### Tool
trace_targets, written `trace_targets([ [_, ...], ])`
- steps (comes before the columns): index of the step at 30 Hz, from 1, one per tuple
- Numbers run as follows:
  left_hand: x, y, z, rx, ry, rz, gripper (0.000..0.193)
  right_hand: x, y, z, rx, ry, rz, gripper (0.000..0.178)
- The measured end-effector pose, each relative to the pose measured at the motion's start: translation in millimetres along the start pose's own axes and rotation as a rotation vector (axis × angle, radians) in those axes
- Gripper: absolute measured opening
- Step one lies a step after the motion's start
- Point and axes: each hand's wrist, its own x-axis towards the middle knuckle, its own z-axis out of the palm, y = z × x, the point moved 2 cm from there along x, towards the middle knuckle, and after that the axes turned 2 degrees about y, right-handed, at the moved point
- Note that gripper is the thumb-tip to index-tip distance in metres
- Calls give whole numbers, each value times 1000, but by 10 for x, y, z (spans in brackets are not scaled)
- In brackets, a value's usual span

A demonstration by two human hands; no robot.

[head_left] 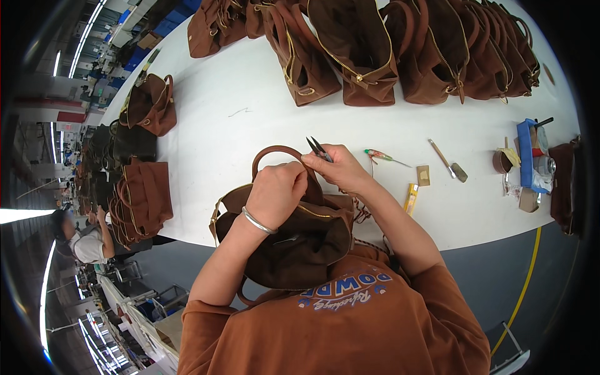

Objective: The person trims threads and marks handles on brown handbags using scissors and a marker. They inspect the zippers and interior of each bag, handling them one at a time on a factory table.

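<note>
Screwdriver (382,156) and, apparently, chisel (451,165) lie beside handbag (294,240).

A bag-making workshop floor, seen from a long white worktable

Finished brown handbags (375,50) stand in a row along the white table (231,94) at twelve o'clock, and more bags (139,200) pile up at nine o'clock. Small hand tools lie at two to three o'clock: a screwdriver (384,157), a brush (451,164), a blue tray (526,156). Further workbenches, strip lights and another seated worker (87,240) fill the hall from eight to eleven o'clock
</note>
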Motion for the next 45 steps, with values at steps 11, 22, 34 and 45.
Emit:
trace_targets([
  [11,50,-166,60,-106,-37,-3,7,-76,24,32,29,44,21,37],
  [22,25,-169,39,-112,12,10,6,-439,-211,-96,-342,138,-245,30],
  [34,24,-172,20,-86,66,37,3,-616,-282,27,-890,274,-610,24],
  [45,10,-146,0,-110,74,-88,9,-632,-229,39,-859,328,-618,23],
])
